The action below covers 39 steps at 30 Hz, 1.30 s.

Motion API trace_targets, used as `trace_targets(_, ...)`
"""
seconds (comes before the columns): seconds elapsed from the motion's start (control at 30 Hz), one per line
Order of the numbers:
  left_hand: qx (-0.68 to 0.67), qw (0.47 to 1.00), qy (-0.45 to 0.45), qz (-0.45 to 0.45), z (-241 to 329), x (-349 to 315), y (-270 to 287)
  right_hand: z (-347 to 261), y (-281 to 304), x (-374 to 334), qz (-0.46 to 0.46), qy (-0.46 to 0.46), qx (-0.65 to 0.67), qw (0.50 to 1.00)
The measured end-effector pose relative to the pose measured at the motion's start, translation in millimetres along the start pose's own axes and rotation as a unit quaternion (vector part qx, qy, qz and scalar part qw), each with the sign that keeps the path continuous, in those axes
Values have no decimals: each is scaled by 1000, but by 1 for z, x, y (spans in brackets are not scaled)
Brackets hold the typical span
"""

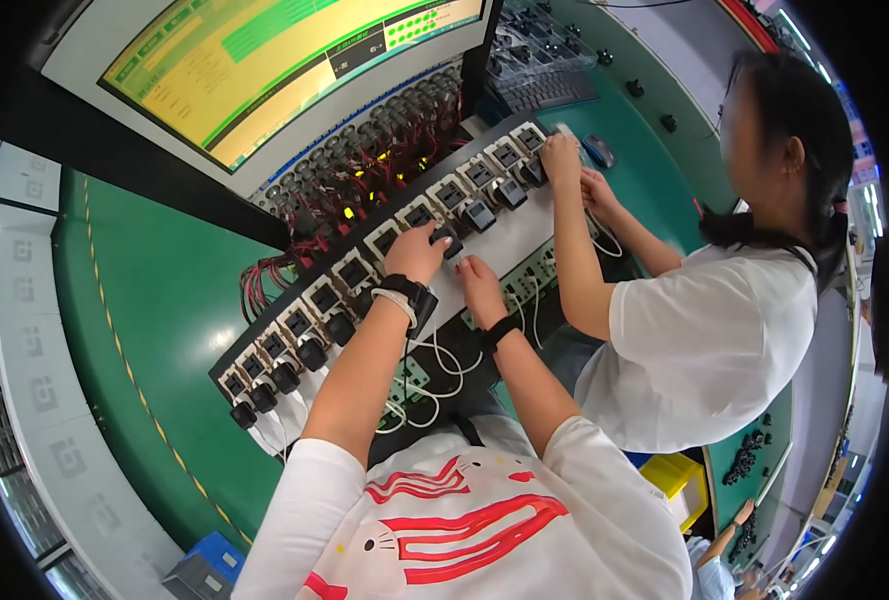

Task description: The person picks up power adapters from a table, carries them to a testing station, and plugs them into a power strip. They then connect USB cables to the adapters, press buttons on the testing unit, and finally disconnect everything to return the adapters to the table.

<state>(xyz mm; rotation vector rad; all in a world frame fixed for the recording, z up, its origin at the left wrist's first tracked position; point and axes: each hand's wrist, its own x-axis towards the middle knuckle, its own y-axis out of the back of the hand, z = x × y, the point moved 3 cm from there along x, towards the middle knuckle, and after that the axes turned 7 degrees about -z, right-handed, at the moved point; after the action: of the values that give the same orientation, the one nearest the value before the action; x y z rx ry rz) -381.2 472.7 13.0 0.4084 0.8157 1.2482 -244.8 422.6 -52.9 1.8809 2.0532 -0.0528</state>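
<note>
My left hand (417, 254) reaches over a long row of sockets and has its fingers closed on a black power adapter (449, 240) at the middle of the row. Just to the right, my right hand (481, 288) is pinched close below that adapter; what sits between its fingertips is too small to make out. Along the dark socket strip (385, 234), more black adapters stand at the sockets, such as one adapter (340, 328) left of my hands and another adapter (479, 215) beyond them. White cables (450, 365) loop below my wrists.
A co-worker (710, 330) in a white top works at the strip's right end with both hands. Behind the strip rise red wires (265, 285) and a large monitor (295, 70). A keyboard (545, 92) and mouse (599, 151) lie far right. Green circuit boards (513, 290) line the near edge.
</note>
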Motion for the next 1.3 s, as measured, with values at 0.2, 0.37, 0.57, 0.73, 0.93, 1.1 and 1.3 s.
trace_targets(0.2, 25, 999, 30, -30, -1, -4, 0, 7, -4, 5, -50, -55, 86, 993)
trace_targets(0.37, 23, 1000, 20, -5, 6, -3, 1, 18, -6, 20, 8, 11, -4, 1000)
trace_targets(0.57, 62, 998, 2, -29, 3, 4, -2, 13, -15, 27, 19, -81, 40, 996)
trace_targets(0.73, 106, 990, 56, -74, 12, 5, -1, -1, 0, 15, -56, -108, 145, 982)
trace_targets(0.93, 90, 995, 14, 44, -3, -34, 3, -35, 56, -36, 150, 158, -287, 933)
trace_targets(1.1, -66, 987, -145, 22, 0, -194, 4, 26, 99, -102, 158, 98, -266, 946)
trace_targets(1.3, -454, 858, 223, -93, -120, -408, -98, 44, 84, -125, -31, 108, -95, 989)
